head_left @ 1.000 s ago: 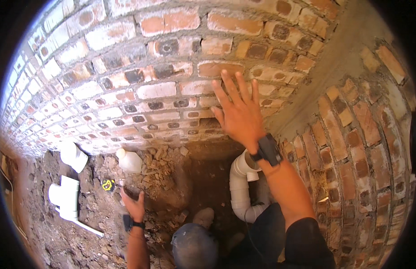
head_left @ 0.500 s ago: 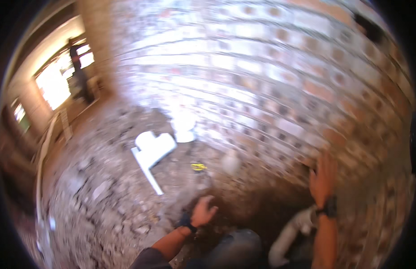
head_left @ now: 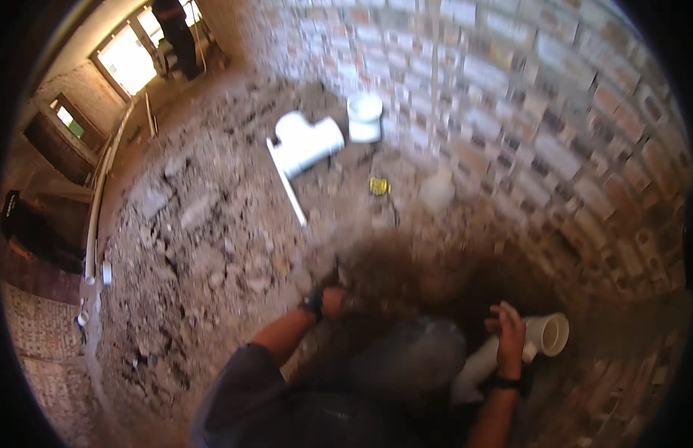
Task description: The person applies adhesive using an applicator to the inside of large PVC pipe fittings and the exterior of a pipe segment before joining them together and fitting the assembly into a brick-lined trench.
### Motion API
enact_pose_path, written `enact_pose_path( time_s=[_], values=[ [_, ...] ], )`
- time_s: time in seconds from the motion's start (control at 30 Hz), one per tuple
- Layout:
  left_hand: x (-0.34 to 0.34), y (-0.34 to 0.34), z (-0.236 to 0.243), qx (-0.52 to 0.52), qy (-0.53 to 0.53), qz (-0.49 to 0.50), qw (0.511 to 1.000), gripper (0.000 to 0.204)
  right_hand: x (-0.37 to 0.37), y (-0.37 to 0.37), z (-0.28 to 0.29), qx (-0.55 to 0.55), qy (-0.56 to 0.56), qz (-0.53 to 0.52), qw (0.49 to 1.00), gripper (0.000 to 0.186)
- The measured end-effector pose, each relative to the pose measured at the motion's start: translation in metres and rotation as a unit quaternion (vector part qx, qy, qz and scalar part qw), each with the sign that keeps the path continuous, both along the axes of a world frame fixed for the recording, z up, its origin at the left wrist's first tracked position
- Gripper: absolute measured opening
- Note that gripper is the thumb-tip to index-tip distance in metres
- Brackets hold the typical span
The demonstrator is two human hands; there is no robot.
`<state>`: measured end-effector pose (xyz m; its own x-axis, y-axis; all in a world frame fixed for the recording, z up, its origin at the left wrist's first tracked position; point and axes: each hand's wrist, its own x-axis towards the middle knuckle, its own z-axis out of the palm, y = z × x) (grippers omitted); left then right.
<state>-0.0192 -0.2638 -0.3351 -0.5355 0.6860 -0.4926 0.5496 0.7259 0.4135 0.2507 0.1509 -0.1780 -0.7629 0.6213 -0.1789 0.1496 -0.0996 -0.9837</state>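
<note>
My left hand [head_left: 333, 302] reaches down at the edge of a dug-out hollow in the dirt; its fingers are lost in shadow, with a thin dark shape just above them. Beside a white plastic pipe [head_left: 477, 367] is my right hand [head_left: 508, 334], its fingers bent a little and apart, with nothing seen in them. The pipe ends in a round open socket [head_left: 548, 334], just right of that hand. My knee [head_left: 429, 343] lies between my two arms.
A white pipe tee [head_left: 309, 145] and a thin white strip [head_left: 288, 187] lie on the rubble. Near the brick wall [head_left: 496, 82] are a white coupling [head_left: 364, 118], a yellow-and-black tape measure [head_left: 378, 186] and a pale rounded lump [head_left: 437, 190]. Two people [head_left: 176, 37] [head_left: 40, 231] are farther off.
My right hand has come down from the brick wall to the pipe's socket end. My left hand has turned downward at the hollow's edge. The view has shifted, showing more rubble.
</note>
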Motion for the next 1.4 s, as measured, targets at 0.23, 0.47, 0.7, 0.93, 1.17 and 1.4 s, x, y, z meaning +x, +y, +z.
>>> enact_pose_path(
  time_s=[0.23, 0.47, 0.7, 0.93, 1.17, 1.4],
  values=[
    [0.065, -0.035, -0.012, -0.088, 0.055, -0.049, 0.993, 0.051, 0.007, -0.016, -0.034, -0.055, -0.062, 0.005, 0.997, 0.038],
    [0.063, -0.022, -0.02, -0.003, -0.053, 0.018, 0.998, 0.057, 0.014, -0.008, -0.031, -0.034, -0.011, -0.035, 0.999, 0.032],
    [0.018, -0.05, -0.146, -0.034, -0.136, -0.108, 0.984, 0.051, 0.045, 0.027, 0.007, -0.023, 0.086, -0.188, 0.978, 0.032],
    [-0.006, -0.004, -0.184, -0.024, 0.015, -0.012, 1.0, 0.054, 0.076, 0.032, 0.044, -0.015, 0.229, -0.197, 0.953, 0.034],
    [0.058, 0.133, -0.109, -0.023, 0.04, -0.066, 0.997, 0.091, 0.075, 0.032, 0.019, 0.047, 0.061, -0.179, 0.981, 0.031],
    [0.056, 0.186, -0.089, 0.003, -0.037, -0.009, 0.999, 0.093, 0.047, 0.029, 0.002, 0.008, 0.0, -0.118, 0.993, 0.027]
  ],
)
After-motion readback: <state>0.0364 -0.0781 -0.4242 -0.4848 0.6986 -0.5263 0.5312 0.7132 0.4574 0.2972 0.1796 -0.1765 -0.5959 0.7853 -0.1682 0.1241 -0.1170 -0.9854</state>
